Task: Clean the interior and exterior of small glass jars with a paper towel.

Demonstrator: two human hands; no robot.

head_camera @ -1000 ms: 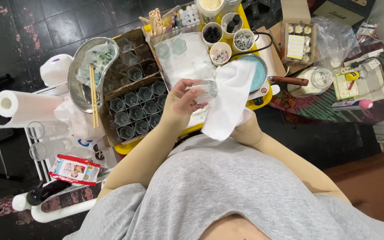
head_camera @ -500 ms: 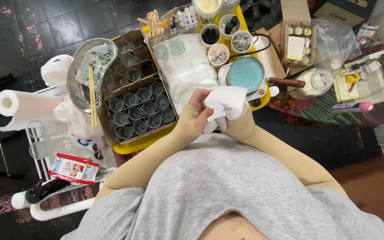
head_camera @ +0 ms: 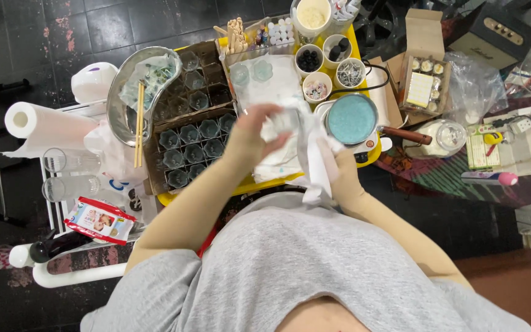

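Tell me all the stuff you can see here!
Small clear glass cup: one, in the left hand.
White cloth: one, in the right hand.
Pan of blue liquid: one, right of the hands.
Brown cardboard box of glass cups: one, on the yellow tray.
Small white round bowls: several, behind the pan.
Silver metal dish: one, left, with wooden sticks.
White paper towel roll: one, far left.
Left hand: fingers around the cup.
Right hand: under the cloth.
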